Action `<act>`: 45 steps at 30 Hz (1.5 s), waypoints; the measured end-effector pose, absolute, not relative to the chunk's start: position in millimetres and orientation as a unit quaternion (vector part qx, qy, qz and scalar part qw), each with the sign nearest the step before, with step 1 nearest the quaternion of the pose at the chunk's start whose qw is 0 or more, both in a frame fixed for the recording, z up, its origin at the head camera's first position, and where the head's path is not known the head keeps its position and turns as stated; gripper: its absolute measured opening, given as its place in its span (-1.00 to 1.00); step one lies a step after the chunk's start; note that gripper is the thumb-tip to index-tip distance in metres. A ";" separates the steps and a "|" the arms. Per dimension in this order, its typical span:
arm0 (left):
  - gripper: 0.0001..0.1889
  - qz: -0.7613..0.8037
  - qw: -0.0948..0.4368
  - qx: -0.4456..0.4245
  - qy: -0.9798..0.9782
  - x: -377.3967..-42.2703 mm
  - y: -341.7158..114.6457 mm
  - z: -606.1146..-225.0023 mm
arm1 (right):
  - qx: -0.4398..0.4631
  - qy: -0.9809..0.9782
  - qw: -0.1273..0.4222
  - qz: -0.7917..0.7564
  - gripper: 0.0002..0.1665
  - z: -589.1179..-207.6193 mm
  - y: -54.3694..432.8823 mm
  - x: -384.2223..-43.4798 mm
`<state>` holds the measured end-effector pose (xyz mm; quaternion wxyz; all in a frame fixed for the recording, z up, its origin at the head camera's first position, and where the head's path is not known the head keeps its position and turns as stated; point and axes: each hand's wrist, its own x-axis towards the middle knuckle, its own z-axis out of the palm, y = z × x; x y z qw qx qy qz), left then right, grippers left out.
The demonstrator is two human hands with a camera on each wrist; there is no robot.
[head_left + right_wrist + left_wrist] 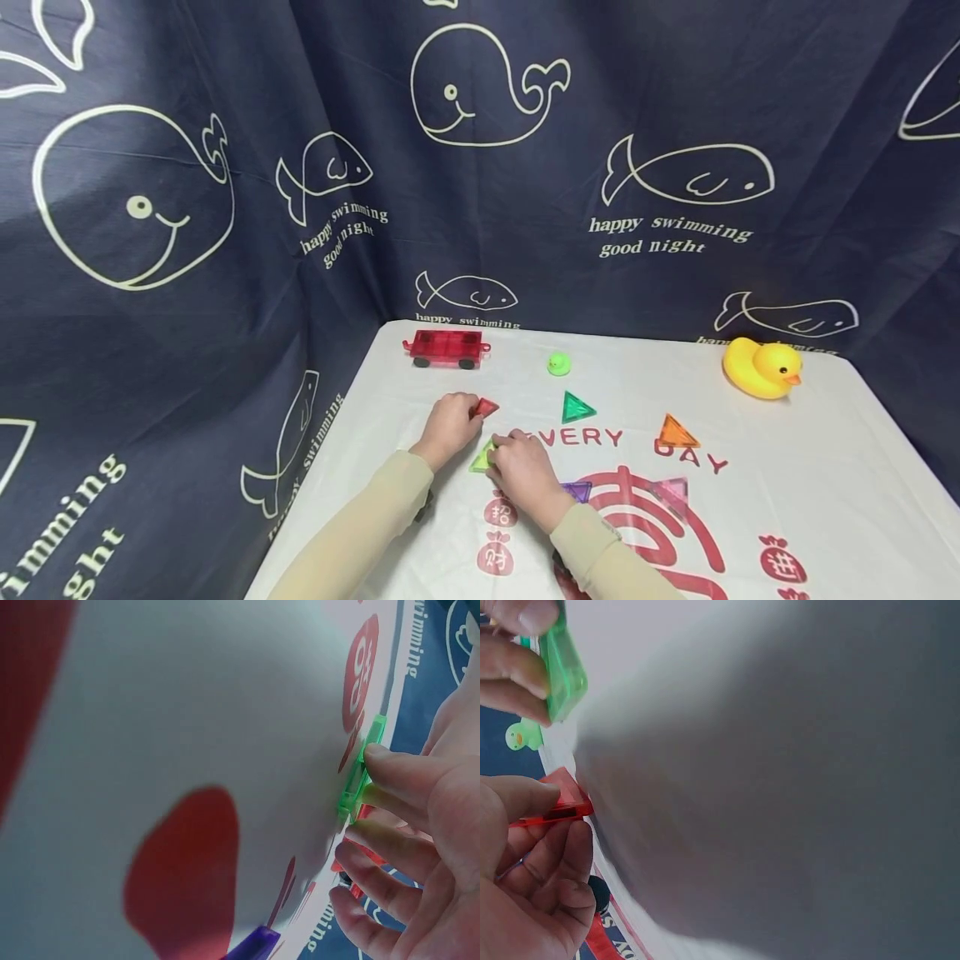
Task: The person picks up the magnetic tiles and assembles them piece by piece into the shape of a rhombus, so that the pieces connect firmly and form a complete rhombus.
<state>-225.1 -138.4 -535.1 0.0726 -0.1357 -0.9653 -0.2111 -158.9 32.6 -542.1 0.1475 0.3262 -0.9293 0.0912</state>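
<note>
My left hand (pixel 450 427) pinches a red triangular tile (pixel 487 407) by one side, thumb above and fingers below in the left wrist view, where the translucent red tile (pixel 571 793) shows at the left. Just nearer to me, my right hand (pixel 523 473) holds a light green triangular tile (pixel 481 459) between thumb and fingers. The right wrist view shows that green tile (pixel 361 771) edge-on, with the other fingers spread below it. The two tiles are apart. Part of each is hidden by the fingers.
A red wagon-like toy (pixel 447 348) on black wheels stands at the back left, a small green duck (pixel 558 363) beside it. Green (pixel 577 407), orange (pixel 677 432), purple (pixel 579 491) and pink triangles (pixel 672 495) lie to the right. A big yellow duck (pixel 759 368) sits at the back right.
</note>
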 end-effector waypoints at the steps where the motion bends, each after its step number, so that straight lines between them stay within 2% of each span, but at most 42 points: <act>1: -0.83 -0.209 0.074 -0.135 -0.966 -224.3 -138.2 -535.8 | 0.325 -0.930 0.145 0.093 -0.80 -542.3 32.8 -159.9; 16: -0.73 -0.186 0.095 -0.130 -0.969 -210.8 -131.2 -541.1 | 0.310 -0.935 0.123 0.117 -0.84 -541.3 33.7 -178.6; 24: -0.73 -0.194 0.099 -0.126 -0.968 -206.2 -126.3 -538.2 | 0.321 -0.925 0.141 0.148 -0.80 -541.6 35.1 -191.7; 33: -0.74 -0.185 0.107 -0.122 -0.969 -205.5 -124.2 -541.1 | 0.327 -0.925 0.117 0.156 -0.85 -539.6 36.3 -196.8; 40: -0.73 -0.187 0.109 -0.119 -0.969 -203.7 -126.8 -541.9 | 0.332 -0.917 0.123 0.183 -0.86 -539.0 39.3 -201.1; 45: -0.74 -0.198 0.106 -0.113 -0.968 -202.9 -127.8 -543.4 | 0.333 -0.915 0.101 0.205 -0.88 -538.8 40.1 -205.6</act>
